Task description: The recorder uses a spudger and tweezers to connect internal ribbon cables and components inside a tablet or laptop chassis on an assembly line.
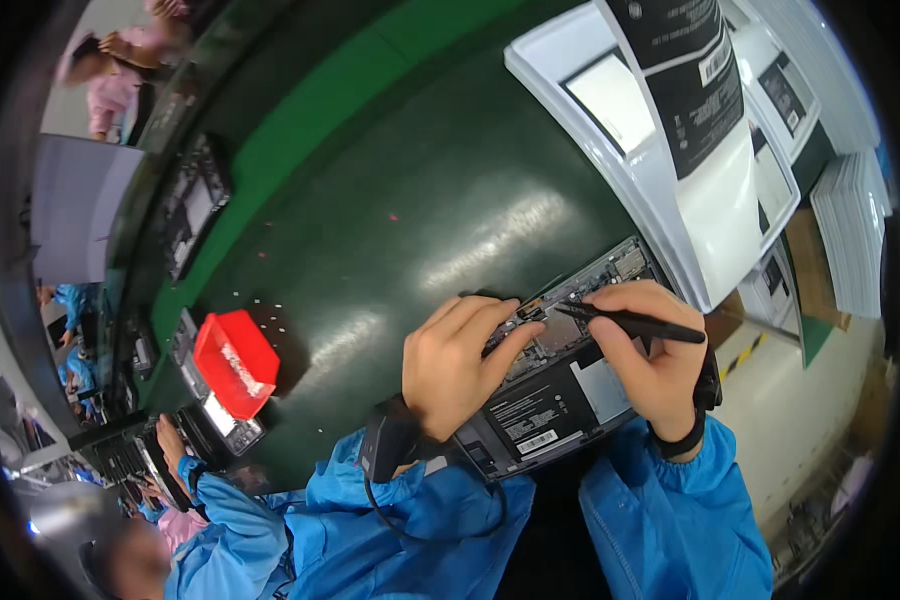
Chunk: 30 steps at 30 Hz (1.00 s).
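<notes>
While resting on the dark green desk, opened laptop base under both hands. Left hand fingers together, pressed flat on its internals. Right hand fingers clamped on black stylus-like tool, tip touching circuit board. Red bin well apart, left.

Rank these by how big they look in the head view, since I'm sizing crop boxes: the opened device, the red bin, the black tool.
1. Opened device, partly hidden under both hands.
2. Red bin, clearly smaller.
3. Black tool in the right hand, thinnest.
The fisheye lens bends shapes, so this ranks apparent size only.
</notes>
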Tool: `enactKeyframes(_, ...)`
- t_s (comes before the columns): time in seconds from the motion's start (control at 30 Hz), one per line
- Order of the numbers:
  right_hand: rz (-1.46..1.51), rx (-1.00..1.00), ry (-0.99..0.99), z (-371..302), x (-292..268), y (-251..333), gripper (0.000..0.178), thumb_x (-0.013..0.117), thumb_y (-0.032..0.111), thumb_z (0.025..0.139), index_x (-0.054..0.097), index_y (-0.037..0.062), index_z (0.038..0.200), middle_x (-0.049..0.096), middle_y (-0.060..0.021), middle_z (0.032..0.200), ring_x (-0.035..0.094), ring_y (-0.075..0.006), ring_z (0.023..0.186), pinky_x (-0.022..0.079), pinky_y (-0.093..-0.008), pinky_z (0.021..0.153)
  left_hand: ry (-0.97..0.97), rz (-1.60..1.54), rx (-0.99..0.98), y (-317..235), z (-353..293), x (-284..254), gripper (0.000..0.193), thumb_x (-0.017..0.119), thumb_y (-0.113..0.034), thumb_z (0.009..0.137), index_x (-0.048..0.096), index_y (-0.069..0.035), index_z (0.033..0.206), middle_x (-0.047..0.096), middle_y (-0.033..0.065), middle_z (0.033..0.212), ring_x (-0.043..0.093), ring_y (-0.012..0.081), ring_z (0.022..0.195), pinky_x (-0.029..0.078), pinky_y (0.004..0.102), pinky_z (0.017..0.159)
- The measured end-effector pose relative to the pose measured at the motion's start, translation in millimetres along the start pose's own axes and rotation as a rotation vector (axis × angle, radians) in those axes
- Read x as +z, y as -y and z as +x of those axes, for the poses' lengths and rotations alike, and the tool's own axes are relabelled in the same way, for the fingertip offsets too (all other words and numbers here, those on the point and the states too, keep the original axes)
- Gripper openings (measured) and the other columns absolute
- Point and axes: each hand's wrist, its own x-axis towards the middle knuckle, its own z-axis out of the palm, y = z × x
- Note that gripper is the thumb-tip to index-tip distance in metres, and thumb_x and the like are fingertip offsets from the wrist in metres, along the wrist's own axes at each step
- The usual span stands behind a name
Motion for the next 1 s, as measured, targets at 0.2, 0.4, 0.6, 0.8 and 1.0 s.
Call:
enactKeyframes(0.2, 0.045, 0.103, -0.064, -9, -1, -11, 0.019, 0.078, -0.002, 0.083, 0.074, -0.0033, 0.102, 0.075, -0.0137, 0.098, 0.069, -0.0146, 0.080, 0.054, -0.0254, 0.070, -0.032, 0.075, 0.174, -13, 12, 10, 0.023, 0.085, -0.008, 0.078, 0.076, -0.002, 0.099, 0.074, 0.0105, 0.098, 0.074, 0.0263, 0.085, 0.060, 0.0342, 0.071)
enactKeyframes(0.4, -0.049, 0.020, -0.019, -12, 4, -8, 0.019, 0.079, -0.002, 0.083, 0.075, -0.0016, 0.101, 0.075, -0.0140, 0.098, 0.068, -0.0146, 0.075, 0.053, -0.0242, 0.065, -0.095, 0.046, 0.178, -8, 2, 10, 0.020, 0.082, -0.001, 0.079, 0.076, -0.002, 0.098, 0.074, 0.0097, 0.095, 0.074, 0.0232, 0.079, 0.060, 0.0317, 0.068)
enactKeyframes(0.6, -0.093, 0.050, 0.091, -4, 11, -4, 0.020, 0.082, -0.001, 0.079, 0.075, -0.0008, 0.099, 0.076, -0.0147, 0.095, 0.071, -0.0161, 0.071, 0.054, -0.0246, 0.060, -0.080, 0.027, 0.140, -4, -5, 6, 0.022, 0.082, 0.002, 0.077, 0.076, 0.000, 0.098, 0.076, 0.0122, 0.098, 0.076, 0.0236, 0.084, 0.061, 0.0316, 0.072)
enactKeyframes(0.8, -0.125, 0.004, 0.109, -2, 17, -5, 0.020, 0.082, -0.002, 0.079, 0.074, -0.0013, 0.097, 0.076, -0.0162, 0.094, 0.076, -0.0255, 0.081, 0.060, -0.0304, 0.069, -0.090, 0.036, 0.228, 3, -6, 7, 0.025, 0.083, 0.006, 0.074, 0.076, 0.004, 0.098, 0.075, 0.0155, 0.099, 0.076, 0.0264, 0.087, 0.063, 0.0330, 0.076)
enactKeyframes(1.0, -0.157, -0.014, 0.101, -3, 18, -6, 0.020, 0.081, -0.003, 0.079, 0.075, -0.0013, 0.098, 0.076, -0.0166, 0.094, 0.076, -0.0248, 0.079, 0.060, -0.0298, 0.067, -0.080, 0.048, 0.243, 3, -6, 7, 0.025, 0.082, 0.007, 0.073, 0.075, 0.004, 0.098, 0.075, 0.0157, 0.098, 0.076, 0.0262, 0.086, 0.063, 0.0330, 0.075)
